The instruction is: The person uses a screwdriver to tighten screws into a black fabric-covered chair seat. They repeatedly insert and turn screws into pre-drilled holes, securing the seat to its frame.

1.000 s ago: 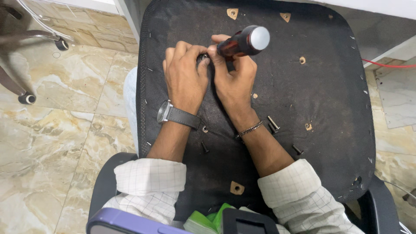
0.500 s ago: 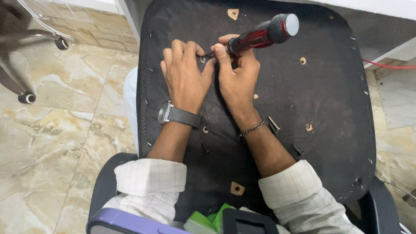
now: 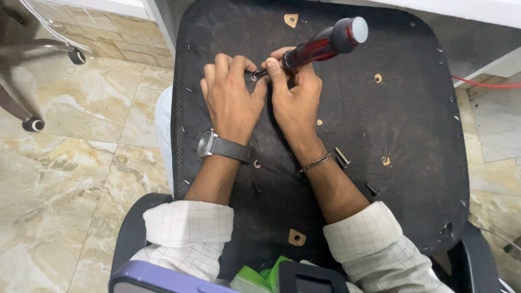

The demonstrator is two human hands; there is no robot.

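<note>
The screwdriver [image 3: 320, 48] has a dark red see-through handle with a black and pale cap, and it lies slanted across the far part of a black fabric-covered chair seat underside [image 3: 412, 108]. Its long axis runs from the capped end, far and to the right, down to the metal tip, nearer and to the left, where the tip meets a small round metal washer and screw [image 3: 254, 76]. The right hand [image 3: 296, 97] is curled closed around the lower handle and shaft, fingers wrapped over it, so this hand is the one on the tool. The left hand [image 3: 230, 97] lies palm down just to the left, with its thumb and forefinger pinched at the screw, touching the tip's end. The two hands press side by side, thumbs nearly meeting. A grey watch [image 3: 209, 144] sits on the left wrist and a thin chain bracelet [image 3: 316, 161] on the right. Loose black screws [image 3: 342, 157] lie on the seat near the right forearm, with another screw [image 3: 372, 189] a little nearer. A marble-patterned tile floor [image 3: 81, 163] shows to the left.
</note>
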